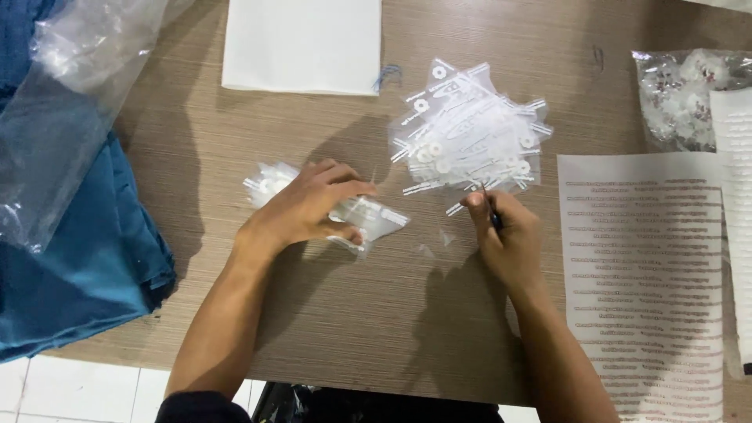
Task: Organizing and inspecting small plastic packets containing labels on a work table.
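Observation:
My left hand (309,207) rests on a small clear zip bag (372,217) on the wooden table (352,313), fingers curled over it. Beside it lies another small clear bag (266,182) with white parts inside. My right hand (505,235) pinches a thin dark tool (493,213), its tip near the lower edge of a heap of several small clear bags (470,133) that hold white round pieces.
A printed label sheet (646,282) lies at the right, with a bag of white parts (677,94) above it. A white sheet (301,43) sits at the top. Blue cloth (74,274) and a large clear plastic bag (70,94) cover the left.

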